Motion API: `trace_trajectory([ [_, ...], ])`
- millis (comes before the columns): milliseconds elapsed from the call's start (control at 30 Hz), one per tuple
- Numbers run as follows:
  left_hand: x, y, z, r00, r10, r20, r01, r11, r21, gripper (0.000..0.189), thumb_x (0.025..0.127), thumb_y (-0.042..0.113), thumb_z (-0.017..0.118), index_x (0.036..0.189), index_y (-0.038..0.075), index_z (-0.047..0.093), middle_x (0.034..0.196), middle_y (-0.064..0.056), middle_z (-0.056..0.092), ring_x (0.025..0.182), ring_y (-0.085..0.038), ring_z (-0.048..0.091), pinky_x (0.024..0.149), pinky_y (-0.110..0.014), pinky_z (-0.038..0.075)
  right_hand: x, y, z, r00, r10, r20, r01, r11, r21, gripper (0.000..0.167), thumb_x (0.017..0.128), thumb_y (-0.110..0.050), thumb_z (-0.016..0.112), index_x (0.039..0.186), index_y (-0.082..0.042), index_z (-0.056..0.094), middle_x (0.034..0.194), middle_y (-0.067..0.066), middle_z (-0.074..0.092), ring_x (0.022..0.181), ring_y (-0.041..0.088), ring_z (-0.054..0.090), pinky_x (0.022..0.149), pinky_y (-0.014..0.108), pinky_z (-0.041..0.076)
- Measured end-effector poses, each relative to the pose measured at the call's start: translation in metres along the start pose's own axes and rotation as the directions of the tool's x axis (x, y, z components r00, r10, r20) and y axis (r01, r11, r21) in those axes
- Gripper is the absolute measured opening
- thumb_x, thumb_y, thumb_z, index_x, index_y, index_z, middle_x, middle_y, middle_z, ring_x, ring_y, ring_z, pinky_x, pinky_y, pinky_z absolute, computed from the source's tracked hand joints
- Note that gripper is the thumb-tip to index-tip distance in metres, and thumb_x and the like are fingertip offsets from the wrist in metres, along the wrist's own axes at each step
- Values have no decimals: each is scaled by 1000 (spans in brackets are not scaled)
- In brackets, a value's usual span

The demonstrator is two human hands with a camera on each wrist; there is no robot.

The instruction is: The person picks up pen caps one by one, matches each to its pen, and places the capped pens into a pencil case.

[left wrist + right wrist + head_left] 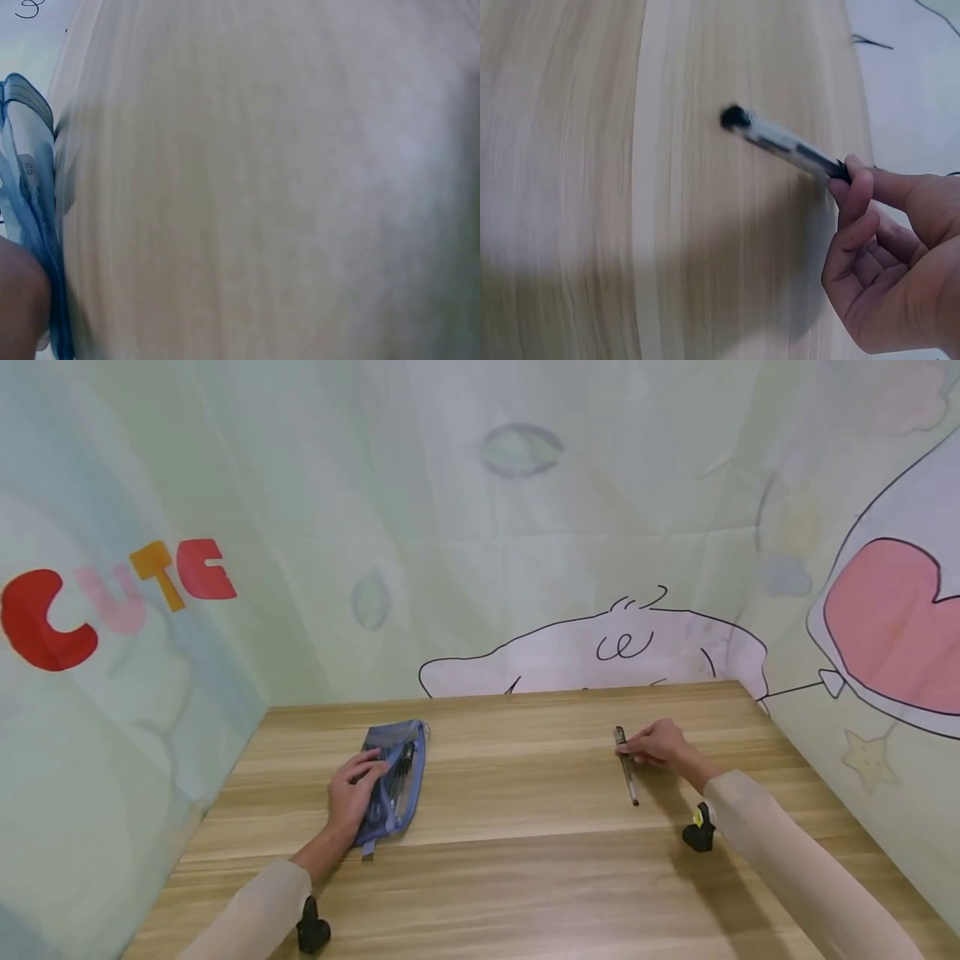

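On the left of the table lies a blue see-through zip pencil case [411,802] with dark pens showing inside. My left hand [352,792] holds it from its left side, thumb and fingertips at the upper part. Only the blue edge of the pencil case [45,202] and a bit of the hand [22,296] come into the left wrist view. Over on the right, my right hand [660,745] pinches a clear-barrelled gel pen [627,768] near its black upper end. The right wrist view shows the pen [787,146] sticking out from thumb and index finger, other fingers curled in.
Both hands work over a wood-grain table [517,777]. A printed cloth backdrop [450,527] with cartoon shapes stands along its back and sides. Small black devices sit at the cuffs, one at the left wrist [312,928] and one at the right wrist [699,833].
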State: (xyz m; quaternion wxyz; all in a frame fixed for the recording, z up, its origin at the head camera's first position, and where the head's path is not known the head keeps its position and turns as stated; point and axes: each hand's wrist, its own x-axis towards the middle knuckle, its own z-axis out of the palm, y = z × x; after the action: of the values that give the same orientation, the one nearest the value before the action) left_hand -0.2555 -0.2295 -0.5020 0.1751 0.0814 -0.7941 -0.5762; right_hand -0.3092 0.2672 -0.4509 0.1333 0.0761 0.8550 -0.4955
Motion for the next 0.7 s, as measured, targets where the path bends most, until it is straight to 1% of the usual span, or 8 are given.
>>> trace_trajectory([
  [67,-1,0,0,1000,0,1,0,1000,0,23,92,11,73,104,-8,76,132,-19,68,134,-28,56,101,-8,37,-1,-4,4,999,19,41,-22,998,61,20,91,-12,77,97,6,75,56,-9,65,49,0,53,44,14,37],
  [133,-1,1,0,1000,-7,2,7,1000,-2,23,92,11,73,104,-8,76,132,-18,68,134,-27,56,101,-8,37,-2,-9,8,996,23,81,-31,995,95,17,92,-14,77,93,2,76,55,-9,64,49,0,49,45,15,35],
  [200,-1,1,-1,1000,-15,9,15,1000,-2,24,92,12,73,106,-8,76,133,-17,68,135,-26,55,103,-10,37,-2,-15,15,995,27,101,-38,993,112,16,92,-17,76,87,-2,76,54,-9,61,50,2,46,46,16,33],
  [267,0,0,-1,1000,-22,11,22,1000,4,25,92,13,73,107,-7,76,134,-15,68,136,-24,55,106,-14,37,-2,-21,23,992,9,129,-24,993,119,18,94,-19,75,87,-3,76,55,-9,61,51,3,43,47,16,33],
  [333,1,-1,-1,1000,-25,14,25,1000,4,25,93,14,73,107,-7,76,135,-14,68,137,-23,54,109,-17,37,0,-27,33,990,-1,142,-19,991,136,18,94,-20,74,87,-4,77,56,-8,61,52,3,44,47,16,34],
  [433,2,-3,-1,1000,-23,17,23,1000,5,26,93,14,73,108,-7,76,135,-13,68,137,-23,54,110,-18,37,1,-36,49,986,-24,163,-3,987,162,20,95,-21,74,93,-2,77,59,-8,62,54,3,46,48,16,35],
  [567,2,-3,0,1000,-19,21,19,1000,-2,25,93,13,73,108,-7,76,135,-14,68,136,-23,54,105,-13,37,2,-48,75,981,-40,190,-1,977,213,23,95,-20,74,100,2,75,62,-7,64,55,3,48,50,16,37],
  [700,1,-1,0,1000,-14,22,15,1000,-7,25,93,12,73,107,-8,76,134,-14,69,136,-24,55,102,-9,36,5,-61,102,974,-62,217,-2,958,285,24,95,-18,74,106,3,73,67,-5,68,55,2,51,50,14,38],
])
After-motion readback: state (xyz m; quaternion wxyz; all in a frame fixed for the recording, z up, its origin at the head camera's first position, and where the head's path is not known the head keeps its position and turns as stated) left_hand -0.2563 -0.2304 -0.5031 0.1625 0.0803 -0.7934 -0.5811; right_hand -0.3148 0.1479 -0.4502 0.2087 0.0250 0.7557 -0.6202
